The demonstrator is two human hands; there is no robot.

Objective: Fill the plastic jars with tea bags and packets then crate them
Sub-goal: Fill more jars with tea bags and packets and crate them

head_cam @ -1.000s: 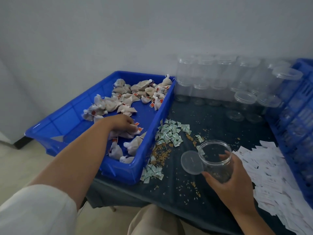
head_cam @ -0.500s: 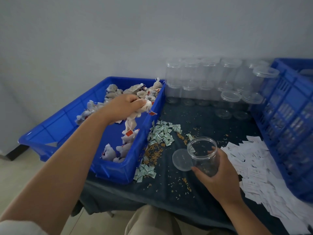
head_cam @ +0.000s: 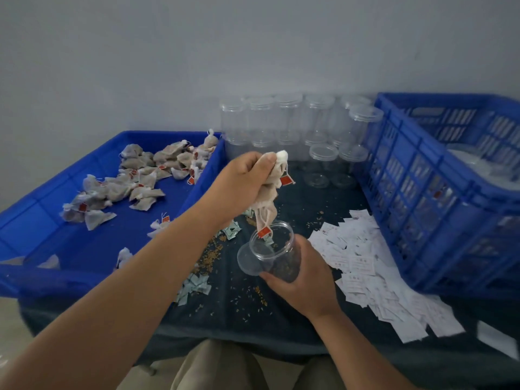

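Note:
My left hand (head_cam: 242,184) grips a bunch of tea bags (head_cam: 270,192) with red tags; they hang down over the mouth of a clear plastic jar (head_cam: 277,250). My right hand (head_cam: 304,280) holds that jar tilted, its open mouth facing up and left. A clear lid (head_cam: 249,260) lies on the table right beside the jar. More tea bags (head_cam: 140,178) lie loose in the blue tray (head_cam: 92,246) on the left. Small green-white packets (head_cam: 195,287) are scattered on the dark table.
Several empty clear jars (head_cam: 289,122) stand in rows at the back against the wall. A tall blue crate (head_cam: 439,192) stands at the right. White paper slips (head_cam: 374,274) lie heaped in front of it. Loose grains litter the dark tablecloth (head_cam: 253,311).
My left hand lifted a bunch of tea bags out of the blue tray and carried them right, over the jar. My right hand tilted the jar toward them.

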